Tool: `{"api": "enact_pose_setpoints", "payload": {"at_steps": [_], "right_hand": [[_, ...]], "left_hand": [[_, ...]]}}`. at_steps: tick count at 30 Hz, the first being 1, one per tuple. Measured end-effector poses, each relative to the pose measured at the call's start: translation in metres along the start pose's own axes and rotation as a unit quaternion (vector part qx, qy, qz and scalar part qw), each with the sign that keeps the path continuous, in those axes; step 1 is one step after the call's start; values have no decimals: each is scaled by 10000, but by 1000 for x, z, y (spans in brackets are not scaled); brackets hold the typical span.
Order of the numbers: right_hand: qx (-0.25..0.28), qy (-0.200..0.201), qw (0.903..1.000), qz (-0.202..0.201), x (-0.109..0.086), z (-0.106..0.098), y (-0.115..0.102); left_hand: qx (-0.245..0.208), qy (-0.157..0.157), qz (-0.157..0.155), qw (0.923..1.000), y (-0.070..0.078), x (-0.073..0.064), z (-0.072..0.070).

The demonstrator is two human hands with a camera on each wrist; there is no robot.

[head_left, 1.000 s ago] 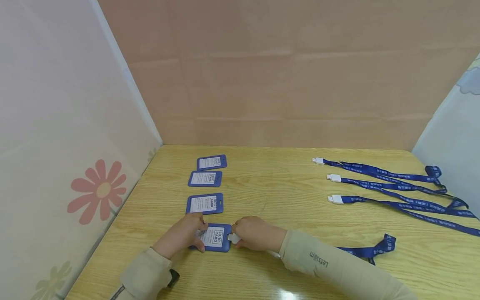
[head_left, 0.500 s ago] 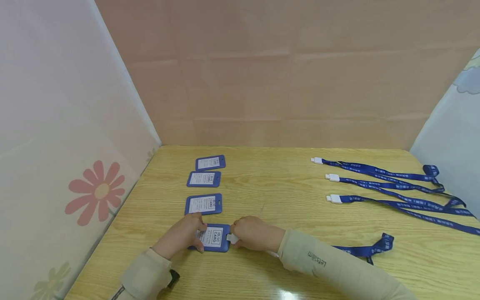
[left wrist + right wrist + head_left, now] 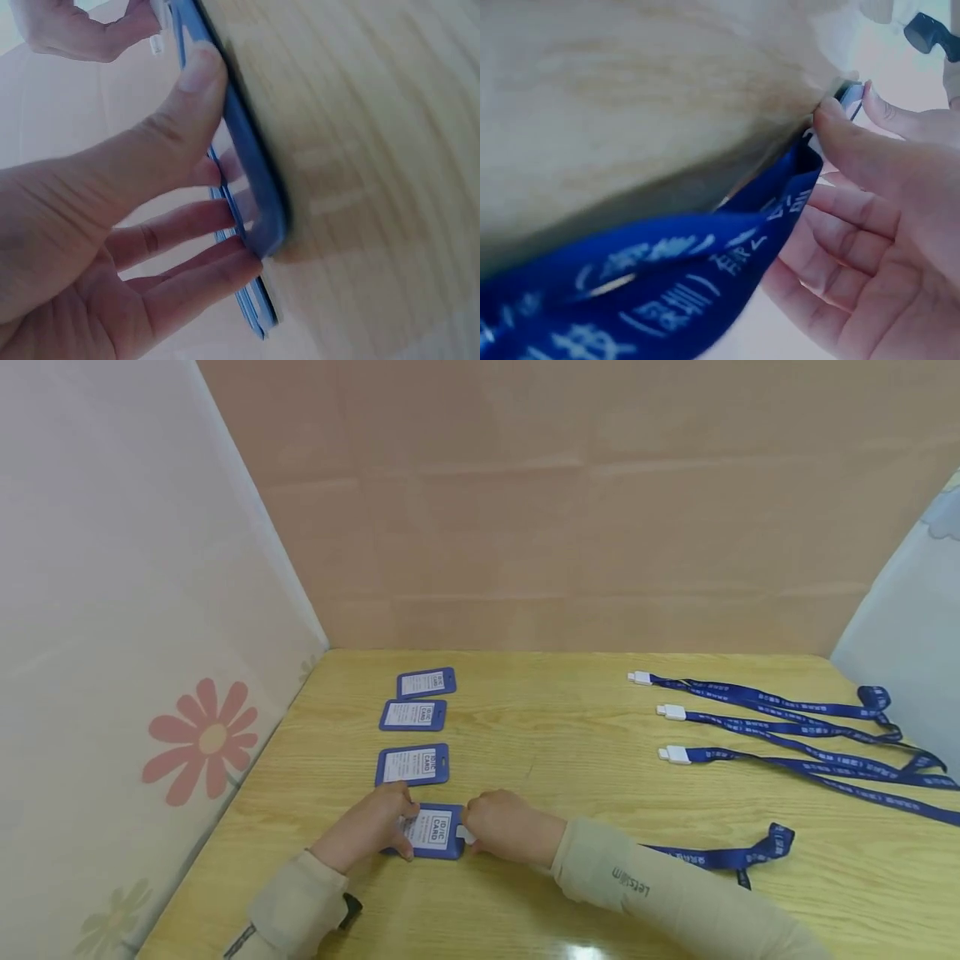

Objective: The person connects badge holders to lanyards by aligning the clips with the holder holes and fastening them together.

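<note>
In the head view my left hand [image 3: 369,828] holds a blue badge holder [image 3: 452,835] flat on the table by its long edges, thumb along the near edge and fingers over the far one. The holder bears a white card printed "ID/IC CARD". At its slotted right end my right hand [image 3: 512,827] pinches the white clip [image 3: 468,835] of a blue lanyard [image 3: 660,289], mostly covered by the fingers. The lanyard strap runs back under my right forearm and emerges as a loop on the table. In the left wrist view the thumb [image 3: 196,82] presses the holder's rim.
Three more badge holders lie in a column beyond my left hand, the nearest holder [image 3: 412,765] close to my fingers. At the right lie three lanyards, the nearest with a white clip [image 3: 675,754]. A flower-patterned wall [image 3: 202,610] bounds the left side.
My right hand has edged slightly left toward the badge holder, and less of the white clip shows now. The left hand keeps its grip. The head view has shifted a little.
</note>
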State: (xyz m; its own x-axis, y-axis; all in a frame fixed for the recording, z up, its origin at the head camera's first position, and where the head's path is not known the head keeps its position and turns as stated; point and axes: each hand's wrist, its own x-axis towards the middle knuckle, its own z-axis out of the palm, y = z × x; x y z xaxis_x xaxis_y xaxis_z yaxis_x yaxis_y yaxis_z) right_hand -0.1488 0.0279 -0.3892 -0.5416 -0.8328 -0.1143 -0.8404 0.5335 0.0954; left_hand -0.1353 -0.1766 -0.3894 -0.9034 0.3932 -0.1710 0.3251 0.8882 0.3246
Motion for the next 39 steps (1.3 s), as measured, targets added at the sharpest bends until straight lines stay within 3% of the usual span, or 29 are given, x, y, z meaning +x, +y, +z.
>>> {"api": "enact_pose_setpoints", "payload": {"at_steps": [3, 8, 12, 18, 22, 28, 31, 35, 39], "right_hand": [[68, -39, 9998, 156, 0, 2, 3], [463, -70, 9984, 303, -2, 6, 10], [825, 48, 9959, 379, -18, 3, 26], [989, 652, 9869, 1094, -79, -12, 74], [950, 951, 9727, 1892, -126, -24, 115], [1157, 629, 9477, 2909, -177, -19, 177], [1328, 324, 9380, 3185, -194, -4, 203], [1630, 84, 9287, 3331, -210, 14, 224], [1736, 54, 9284, 3284, -218, 24, 230]], "left_hand": [[-87, -16, 49, 9999, 0, 2, 0], [-280, -35, -185, 9994, -2, -1, 1], [-279, 7, -154, 9995, -3, -2, 0], [-235, 34, 36, 9997, -4, -6, -1], [-304, 76, 86, 9995, -7, -8, -2], [-224, 100, -158, 9996, -15, -7, -13], [-172, 236, -233, 9993, -23, -1, -25], [-316, 383, -340, 9982, -43, 16, -39], [-537, 256, -429, 9973, -63, 40, -44]]}}
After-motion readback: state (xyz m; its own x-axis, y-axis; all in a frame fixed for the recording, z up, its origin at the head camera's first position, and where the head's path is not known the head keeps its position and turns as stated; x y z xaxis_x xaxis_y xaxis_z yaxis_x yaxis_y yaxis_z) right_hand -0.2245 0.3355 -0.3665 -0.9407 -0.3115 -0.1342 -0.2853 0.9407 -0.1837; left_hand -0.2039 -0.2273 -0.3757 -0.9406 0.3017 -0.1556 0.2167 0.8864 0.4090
